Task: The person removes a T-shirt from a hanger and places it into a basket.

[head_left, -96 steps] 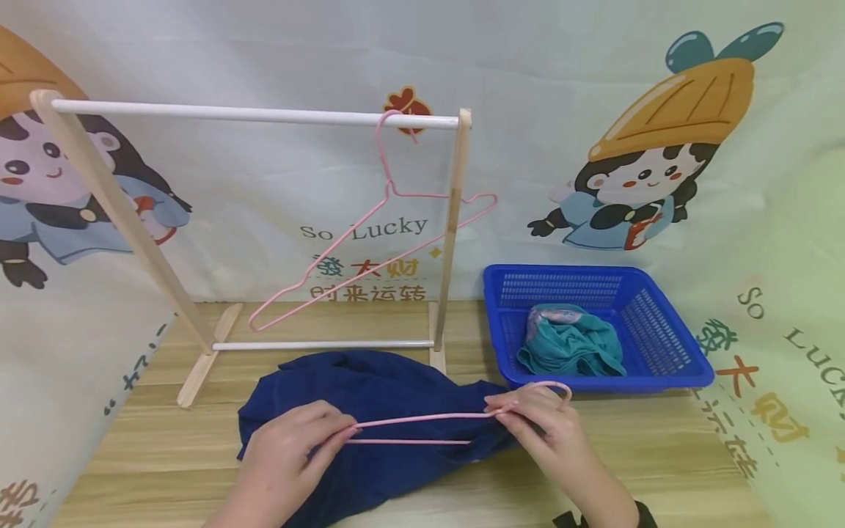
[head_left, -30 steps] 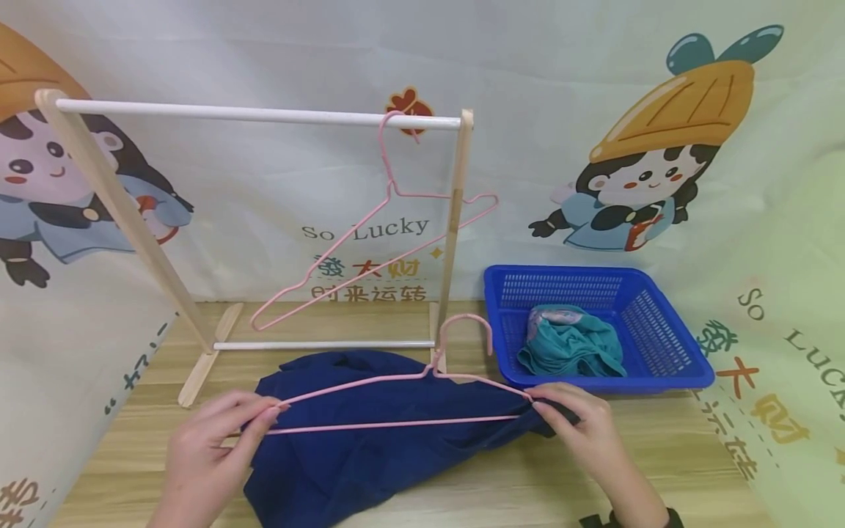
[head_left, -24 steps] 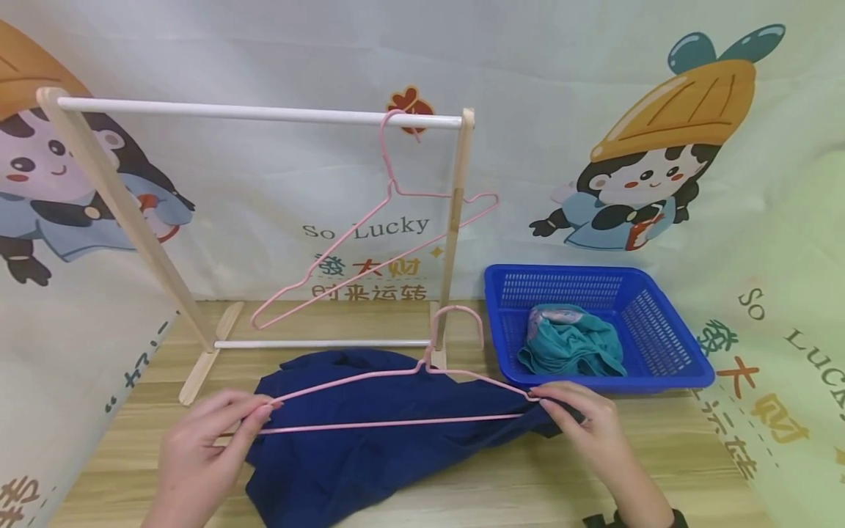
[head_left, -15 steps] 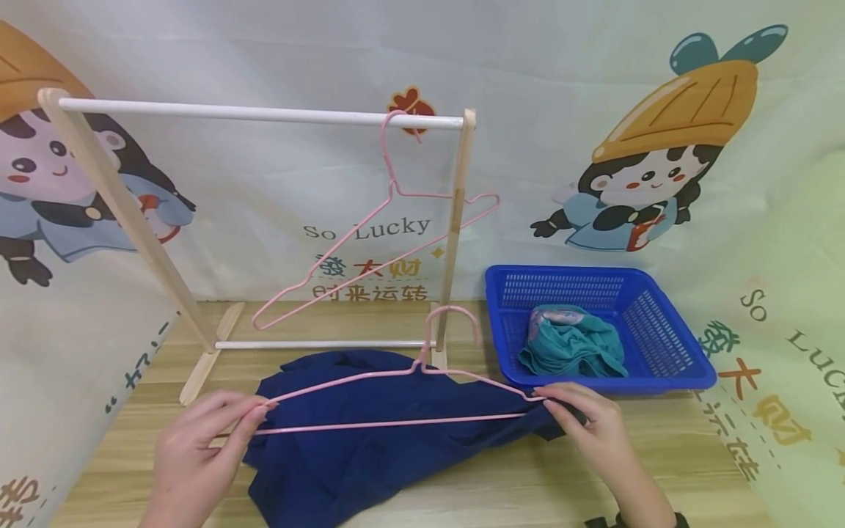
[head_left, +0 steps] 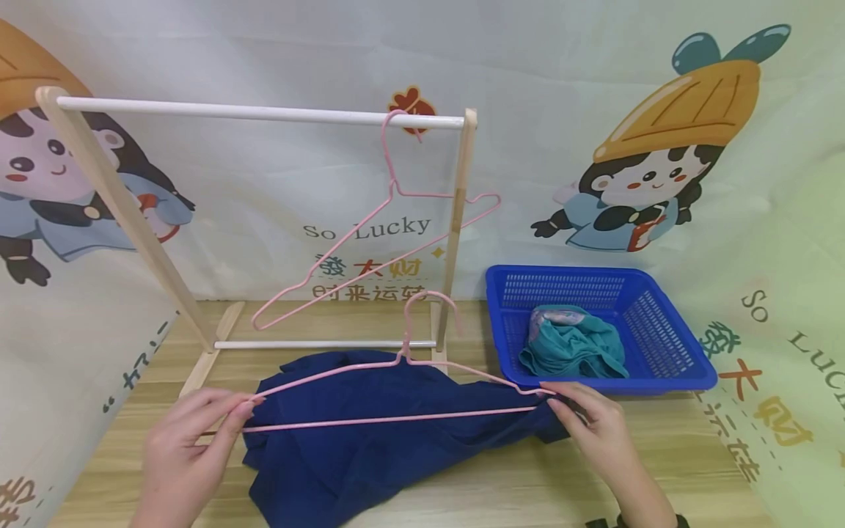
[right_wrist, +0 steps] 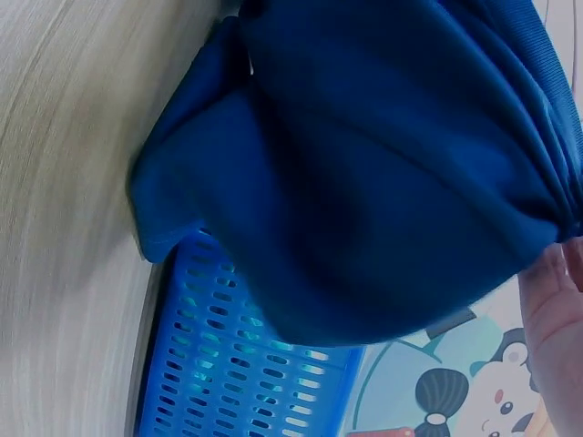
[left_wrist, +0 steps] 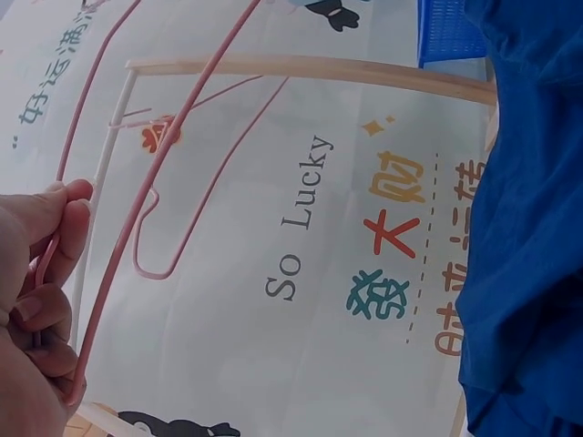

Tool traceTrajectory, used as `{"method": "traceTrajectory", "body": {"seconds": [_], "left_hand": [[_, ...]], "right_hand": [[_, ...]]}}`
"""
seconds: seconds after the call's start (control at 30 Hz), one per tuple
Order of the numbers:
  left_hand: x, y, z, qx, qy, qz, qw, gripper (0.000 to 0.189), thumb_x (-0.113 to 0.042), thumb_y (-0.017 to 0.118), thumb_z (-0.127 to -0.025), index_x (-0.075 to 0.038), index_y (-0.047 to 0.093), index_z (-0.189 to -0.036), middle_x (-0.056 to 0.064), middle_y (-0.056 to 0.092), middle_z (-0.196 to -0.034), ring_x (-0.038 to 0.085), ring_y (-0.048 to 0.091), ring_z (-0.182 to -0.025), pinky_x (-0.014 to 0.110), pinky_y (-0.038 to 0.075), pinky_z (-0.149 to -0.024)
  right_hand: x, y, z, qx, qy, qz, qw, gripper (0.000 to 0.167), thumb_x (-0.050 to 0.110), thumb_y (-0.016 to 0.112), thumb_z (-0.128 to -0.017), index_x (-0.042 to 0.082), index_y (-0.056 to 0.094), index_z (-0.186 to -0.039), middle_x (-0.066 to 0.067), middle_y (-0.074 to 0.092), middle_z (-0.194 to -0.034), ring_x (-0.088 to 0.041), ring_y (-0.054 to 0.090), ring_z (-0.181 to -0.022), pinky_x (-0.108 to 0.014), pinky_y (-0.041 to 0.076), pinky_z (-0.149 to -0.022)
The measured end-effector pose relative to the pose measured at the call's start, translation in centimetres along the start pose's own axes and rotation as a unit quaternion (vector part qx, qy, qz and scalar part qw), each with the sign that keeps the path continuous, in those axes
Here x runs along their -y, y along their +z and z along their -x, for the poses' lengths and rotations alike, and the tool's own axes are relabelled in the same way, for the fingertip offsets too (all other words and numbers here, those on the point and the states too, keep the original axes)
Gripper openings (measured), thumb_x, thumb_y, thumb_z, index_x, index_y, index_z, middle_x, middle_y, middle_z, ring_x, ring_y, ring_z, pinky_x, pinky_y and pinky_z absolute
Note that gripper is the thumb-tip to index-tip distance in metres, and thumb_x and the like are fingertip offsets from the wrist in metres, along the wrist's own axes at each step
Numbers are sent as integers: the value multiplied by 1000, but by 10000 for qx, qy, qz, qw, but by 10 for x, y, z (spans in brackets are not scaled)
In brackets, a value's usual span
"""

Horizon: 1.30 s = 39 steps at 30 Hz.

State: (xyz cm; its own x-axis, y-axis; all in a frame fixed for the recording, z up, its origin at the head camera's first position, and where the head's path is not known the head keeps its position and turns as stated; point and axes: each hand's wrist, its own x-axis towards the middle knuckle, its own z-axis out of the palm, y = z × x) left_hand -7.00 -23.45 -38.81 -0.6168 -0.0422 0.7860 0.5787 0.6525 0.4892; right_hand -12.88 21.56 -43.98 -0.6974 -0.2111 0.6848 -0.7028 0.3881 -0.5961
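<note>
A pink clothes hanger (head_left: 330,422) stretches between both hands over a navy-blue garment (head_left: 370,469), its hook pointing up. My left hand (head_left: 188,447) pinches the hanger's left end; in the left wrist view the fingers of the left hand (left_wrist: 41,300) curl round the pink hanger (left_wrist: 137,214). At the other end, my right hand (head_left: 597,425) pinches the hanger's tip together with the garment's edge. There the lower bar runs into the fabric. In the right wrist view the navy garment (right_wrist: 383,182) hangs in folds from the right hand (right_wrist: 556,328).
Behind stands a wooden rack (head_left: 455,213) with a white top rail (head_left: 264,112), where a second pink hanger (head_left: 350,229) hangs. To the right, a blue basket (head_left: 667,330) holds a crumpled teal cloth (head_left: 574,345). A printed cloth backdrop (head_left: 515,147) surrounds the wooden tabletop (head_left: 502,491).
My left hand has slid left to the hanger's end. My right hand has shifted from near the hook to the right end, and the hook has swung from the right to upright.
</note>
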Motion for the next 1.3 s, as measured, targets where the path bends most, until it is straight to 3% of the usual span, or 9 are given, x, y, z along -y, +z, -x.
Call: {"method": "traceTrajectory", "body": {"seconds": [0.13, 0.3, 0.5, 0.67, 0.83, 0.97, 1.3], "left_hand": [[0, -1, 0, 0, -75, -87, 9999, 17, 11, 74, -72, -1, 75, -83, -4, 66, -82, -6, 54, -79, 6, 43, -53], [2, 0, 2, 60, -124, -117, 9998, 23, 14, 74, -69, -2, 75, -85, -3, 67, -82, -6, 55, -79, 5, 42, -58], [3, 2, 3, 0, 3, -174, 9998, 21, 12, 75, -69, -2, 75, -84, 0, 67, -80, -7, 56, -79, 4, 41, -66], [3, 3, 3, -7, -35, -150, 9999, 22, 14, 74, -68, -1, 75, -84, 0, 67, -80, -7, 56, -78, 3, 42, -66], [2, 3, 4, -26, -60, -88, 9999, 19, 12, 74, -70, -1, 75, -84, -1, 67, -81, -8, 56, -78, 4, 43, -61], [2, 4, 4, -59, -74, -59, 9999, 19, 12, 74, -70, -1, 75, -84, -1, 67, -81, -7, 56, -78, 3, 43, -64], [1, 5, 4, -183, -174, 220, 9994, 18, 16, 71, -72, 2, 74, -83, 0, 69, -85, -7, 60, -81, 3, 45, -64]], "right_hand": [[2, -1, 1, 98, 311, 124, 9994, 31, -18, 65, -77, -2, 69, -104, -8, 71, -96, 4, 61, -97, -10, 49, -81], [5, -1, -1, 0, 375, 574, 9976, 35, -12, 70, -75, 3, 69, -107, -9, 70, -101, 5, 58, -103, -9, 43, -90], [4, -1, -1, 63, 570, 524, 9970, 41, -9, 72, -75, 6, 67, -113, -10, 68, -110, 2, 56, -110, -10, 39, -97], [2, 0, 0, -86, 490, 598, 9970, 38, -12, 71, -75, 3, 67, -109, -11, 68, -104, 2, 58, -103, -9, 41, -92], [5, -2, -1, -114, 782, 512, 9956, 38, -10, 70, -77, 3, 65, -112, -12, 67, -100, -1, 59, -96, -10, 44, -87], [8, -4, -1, -101, 924, 566, 9941, 39, -8, 70, -78, 4, 65, -114, -10, 66, -101, -1, 59, -94, -10, 45, -85], [6, 0, -2, -164, 855, 180, 9960, 63, -14, 66, -79, 3, 46, -136, 3, 60, -122, -3, 64, -95, -13, 48, -83]]}}
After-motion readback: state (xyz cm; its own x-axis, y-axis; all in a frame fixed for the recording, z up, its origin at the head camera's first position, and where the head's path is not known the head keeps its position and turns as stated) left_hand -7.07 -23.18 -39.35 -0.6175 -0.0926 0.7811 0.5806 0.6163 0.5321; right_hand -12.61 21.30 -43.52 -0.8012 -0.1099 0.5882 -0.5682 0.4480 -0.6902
